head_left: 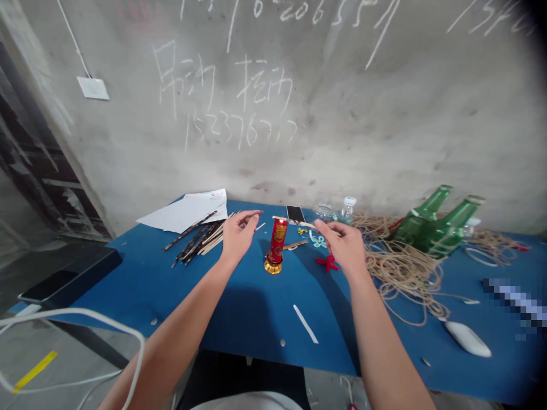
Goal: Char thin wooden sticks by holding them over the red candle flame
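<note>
My right hand (346, 247) is closed on one end of a thin wooden stick (294, 221) with dark scorched patches. The stick reaches left, its far end over the top of a red candle (278, 242) with gold markings. The candle stands upright in a gold holder (273, 265) on the blue table. To the left of the candle, my left hand (238, 234) hovers with fingers stretched out and nothing visible in them. Beneath and beside it lie several pale sticks (212, 241) and several darkened sticks (194, 245).
White papers (183, 210) lie at the back left, a phone (295, 214) at the back. Green bottles (448, 225) stand among tangled twine (405, 273) on the right. A red knotted piece (327, 263), a white strip (305, 324) and a white mouse (468, 338) lie nearer.
</note>
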Demonstrator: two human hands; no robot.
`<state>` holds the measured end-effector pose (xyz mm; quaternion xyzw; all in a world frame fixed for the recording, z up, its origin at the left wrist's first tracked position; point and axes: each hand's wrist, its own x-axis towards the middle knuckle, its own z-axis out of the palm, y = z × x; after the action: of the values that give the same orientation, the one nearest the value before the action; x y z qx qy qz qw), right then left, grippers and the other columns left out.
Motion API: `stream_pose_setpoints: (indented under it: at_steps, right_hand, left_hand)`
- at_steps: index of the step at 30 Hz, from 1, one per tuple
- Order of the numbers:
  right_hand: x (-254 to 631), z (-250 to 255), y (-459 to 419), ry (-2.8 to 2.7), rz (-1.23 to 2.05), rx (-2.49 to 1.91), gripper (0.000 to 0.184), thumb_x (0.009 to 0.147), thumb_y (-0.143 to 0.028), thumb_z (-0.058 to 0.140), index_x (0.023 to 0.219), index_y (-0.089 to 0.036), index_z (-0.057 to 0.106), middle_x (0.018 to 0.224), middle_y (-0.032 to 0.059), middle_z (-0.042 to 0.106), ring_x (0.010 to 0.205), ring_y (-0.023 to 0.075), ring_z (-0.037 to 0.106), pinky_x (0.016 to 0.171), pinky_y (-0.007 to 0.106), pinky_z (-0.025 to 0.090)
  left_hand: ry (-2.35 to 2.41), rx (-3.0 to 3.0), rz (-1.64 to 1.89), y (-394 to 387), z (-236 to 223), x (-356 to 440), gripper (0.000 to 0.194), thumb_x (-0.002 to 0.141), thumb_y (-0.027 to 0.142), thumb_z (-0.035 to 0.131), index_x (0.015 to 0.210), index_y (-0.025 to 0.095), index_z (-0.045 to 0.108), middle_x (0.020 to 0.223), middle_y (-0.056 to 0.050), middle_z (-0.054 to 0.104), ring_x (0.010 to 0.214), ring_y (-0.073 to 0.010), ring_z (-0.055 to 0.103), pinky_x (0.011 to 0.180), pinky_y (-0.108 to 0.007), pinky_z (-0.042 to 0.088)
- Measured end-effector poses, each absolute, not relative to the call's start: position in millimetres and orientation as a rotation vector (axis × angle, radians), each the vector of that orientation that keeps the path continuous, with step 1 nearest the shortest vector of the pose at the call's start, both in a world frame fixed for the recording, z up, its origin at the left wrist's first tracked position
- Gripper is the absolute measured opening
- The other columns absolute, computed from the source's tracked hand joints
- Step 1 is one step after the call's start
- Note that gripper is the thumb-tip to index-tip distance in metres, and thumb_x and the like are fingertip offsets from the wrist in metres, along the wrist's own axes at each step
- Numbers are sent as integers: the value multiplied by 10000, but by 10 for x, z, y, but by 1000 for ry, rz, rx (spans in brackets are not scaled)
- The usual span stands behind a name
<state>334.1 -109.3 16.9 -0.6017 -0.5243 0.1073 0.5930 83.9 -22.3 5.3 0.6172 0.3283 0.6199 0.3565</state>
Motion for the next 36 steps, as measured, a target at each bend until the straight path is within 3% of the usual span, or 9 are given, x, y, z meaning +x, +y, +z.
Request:
stream_pose_setpoints:
  at_steps: [16, 28, 36]
  right_hand:
    - [3280, 142, -1079, -1232, 246, -1384, 510, 819, -674, 738, 655, -193, 706, 476, -32, 466, 460, 111, 374, 475, 273, 292]
    - [3253, 70, -1024, -1279, 136, -1377, 489, 837, -658, 731, 733, -183, 787, 573, 7, 629, 544, 145, 509, 536, 273, 347]
    - [3217, 61, -1022, -1271, 124, -1374, 481, 838, -651, 728, 749, -183, 797, 586, -3, 628, 544, 139, 497, 539, 277, 363]
  left_hand:
    - [845, 1567, 1667, -183, 5, 838, 267, 880, 370, 688, 999, 180, 833, 797, -53, 736, 611, -126, 543, 554, -241, 440]
    - [858, 1519, 1706, -191, 25, 834, 241, 873, 345, 685, 971, 185, 837, 672, -22, 672, 585, -134, 556, 540, -237, 440]
    - [872, 1498, 1731, -191, 29, 836, 243, 866, 342, 691, 974, 180, 837, 654, -18, 652, 568, -129, 534, 503, -234, 403]
